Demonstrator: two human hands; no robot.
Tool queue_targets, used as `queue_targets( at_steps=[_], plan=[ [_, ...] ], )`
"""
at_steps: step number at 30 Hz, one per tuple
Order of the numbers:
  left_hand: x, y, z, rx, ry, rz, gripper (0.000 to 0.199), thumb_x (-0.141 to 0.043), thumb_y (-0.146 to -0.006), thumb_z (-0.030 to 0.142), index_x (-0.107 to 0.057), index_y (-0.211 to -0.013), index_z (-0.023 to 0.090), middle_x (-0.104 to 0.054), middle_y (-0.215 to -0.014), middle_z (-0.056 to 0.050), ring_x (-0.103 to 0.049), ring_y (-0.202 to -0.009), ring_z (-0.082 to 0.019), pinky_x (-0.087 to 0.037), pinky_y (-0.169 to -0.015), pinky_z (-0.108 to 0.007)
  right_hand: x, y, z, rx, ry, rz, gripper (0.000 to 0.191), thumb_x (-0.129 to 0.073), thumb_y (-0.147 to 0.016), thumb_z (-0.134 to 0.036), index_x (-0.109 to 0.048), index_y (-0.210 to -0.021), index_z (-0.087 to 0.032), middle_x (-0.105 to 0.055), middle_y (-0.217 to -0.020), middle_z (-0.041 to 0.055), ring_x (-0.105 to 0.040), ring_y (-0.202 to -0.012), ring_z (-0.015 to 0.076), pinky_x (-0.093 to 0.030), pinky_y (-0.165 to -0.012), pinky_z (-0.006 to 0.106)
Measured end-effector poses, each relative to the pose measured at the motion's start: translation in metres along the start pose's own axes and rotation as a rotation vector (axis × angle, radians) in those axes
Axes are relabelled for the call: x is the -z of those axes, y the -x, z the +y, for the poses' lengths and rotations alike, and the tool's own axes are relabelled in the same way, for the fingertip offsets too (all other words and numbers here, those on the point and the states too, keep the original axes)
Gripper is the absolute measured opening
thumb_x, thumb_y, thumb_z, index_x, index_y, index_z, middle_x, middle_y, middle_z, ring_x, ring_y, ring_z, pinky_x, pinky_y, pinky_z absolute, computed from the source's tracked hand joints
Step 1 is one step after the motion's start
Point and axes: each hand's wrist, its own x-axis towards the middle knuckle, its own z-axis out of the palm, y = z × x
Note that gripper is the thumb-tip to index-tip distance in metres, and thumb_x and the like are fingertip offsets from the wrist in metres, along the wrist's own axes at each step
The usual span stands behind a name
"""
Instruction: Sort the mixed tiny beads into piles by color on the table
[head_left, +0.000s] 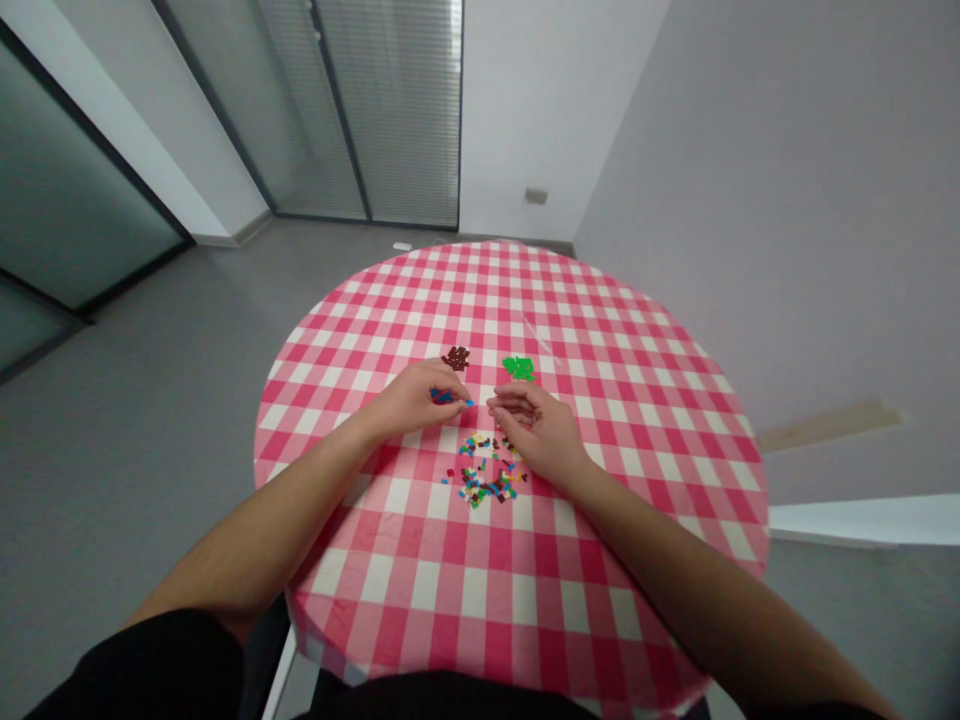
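Note:
My left hand (426,396) is closed in a pinch, with a small blue piece (470,403) at its fingertips. Under its fingers lies a pile of blue pieces (441,396), partly covered by the hand. My right hand (541,428) faces it a short way off, fingers curved and thumb apart, and I see nothing held in it. Close below both hands is a scattered heap of mixed small coloured pieces (487,486). A brown pile (456,358) sits just beyond my left hand, and a green pile (519,368) just beyond my right.
Everything lies on a round table with a red-and-white checked cloth (487,590). A pale wall (810,250) stands close on the right. Glass partitions (405,120) with dark frames are behind the table, and grey floor (165,420) shows at the left.

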Motion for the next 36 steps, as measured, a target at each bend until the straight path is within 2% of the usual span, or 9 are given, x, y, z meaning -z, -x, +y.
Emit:
queue_targets(
  at_steps=[5,9,12,14,19,23,31,36],
  plan=[
    [0.032,0.011,-0.022,0.291,-0.063,-0.142,0.013,-0.068,-0.080,0.028,-0.079,-0.083,0.020,-0.071,-0.078,-0.003,-0.061,-0.072,-0.015,-0.043,-0.065,-0.024,0.005,-0.002,-0.001,0.017,0.062,0.006,0.021,-0.064,-0.085,-0.029,-0.065,-0.103,-0.020,-0.074,-0.095,0.0086,-0.073,-0.087,0.0204,-0.061,-0.078,0.035],
    [0.037,0.016,-0.028,0.410,-0.060,-0.188,0.015,-0.069,-0.076,0.030,-0.078,-0.082,0.019,-0.073,-0.082,-0.004,-0.063,-0.076,-0.016,-0.044,-0.065,-0.024,0.008,-0.002,-0.006,0.049,0.162,-0.008,0.015,-0.062,-0.085,-0.027,-0.067,-0.098,-0.019,-0.075,-0.091,0.0074,-0.072,-0.082,0.0192,-0.059,-0.074,0.033],
    [0.035,0.016,-0.026,0.441,-0.040,-0.250,0.018,-0.067,-0.076,0.032,-0.078,-0.082,0.018,-0.074,-0.083,-0.005,-0.064,-0.074,-0.016,-0.043,-0.064,-0.024,0.009,-0.003,-0.010,0.051,0.234,-0.030,0.012,-0.061,-0.086,-0.024,-0.068,-0.094,-0.019,-0.073,-0.083,0.0051,-0.069,-0.073,0.0170,-0.055,-0.067,0.029],
    [0.034,0.015,-0.024,0.445,-0.045,-0.276,0.019,-0.066,-0.076,0.032,-0.077,-0.082,0.017,-0.074,-0.082,-0.005,-0.063,-0.071,-0.016,-0.042,-0.063,-0.024,0.010,-0.003,-0.011,0.068,0.300,-0.092,0.011,-0.061,-0.085,-0.021,-0.070,-0.090,-0.019,-0.072,-0.078,0.0039,-0.066,-0.068,0.0156,-0.052,-0.064,0.028],
    [0.031,0.012,-0.024,0.439,-0.073,-0.288,0.018,-0.065,-0.075,0.030,-0.075,-0.079,0.016,-0.072,-0.076,-0.004,-0.061,-0.067,-0.015,-0.041,-0.060,-0.024,0.009,-0.004,-0.008,0.225,0.500,-0.341,0.011,-0.064,-0.087,-0.017,-0.075,-0.089,-0.017,-0.068,-0.081,0.0061,-0.061,-0.077,0.0168,-0.045,-0.069,0.028],
    [0.027,0.014,-0.030,0.468,-0.046,-0.259,0.020,-0.066,-0.076,0.033,-0.075,-0.080,0.016,-0.070,-0.073,-0.004,-0.059,-0.064,-0.014,-0.039,-0.057,-0.024,0.005,-0.003,-0.008,0.280,0.590,-0.479,0.017,-0.061,-0.092,-0.018,-0.078,-0.096,-0.017,-0.064,-0.082,0.0070,-0.059,-0.081,0.0174,-0.042,-0.069,0.027],
    [0.021,0.014,-0.033,0.511,0.010,-0.203,0.019,-0.069,-0.073,0.034,-0.073,-0.077,0.015,-0.069,-0.072,-0.004,-0.058,-0.065,-0.014,-0.039,-0.058,-0.025,-0.002,0.000,-0.007,0.298,0.777,-0.542,0.026,-0.054,-0.097,-0.022,-0.076,-0.112,-0.021,-0.061,-0.090,0.0082,-0.053,-0.082,0.0184,-0.034,-0.065,0.028],
    [0.019,0.014,-0.035,0.518,0.030,-0.178,0.019,-0.070,-0.073,0.034,-0.071,-0.076,0.015,-0.068,-0.070,-0.004,-0.057,-0.062,-0.014,-0.039,-0.057,-0.024,-0.002,0.000,-0.011,0.306,0.806,-0.576,0.026,-0.054,-0.097,-0.023,-0.077,-0.109,-0.020,-0.060,-0.089,0.0084,-0.053,-0.083,0.0188,-0.034,-0.066,0.029]
  ],
)
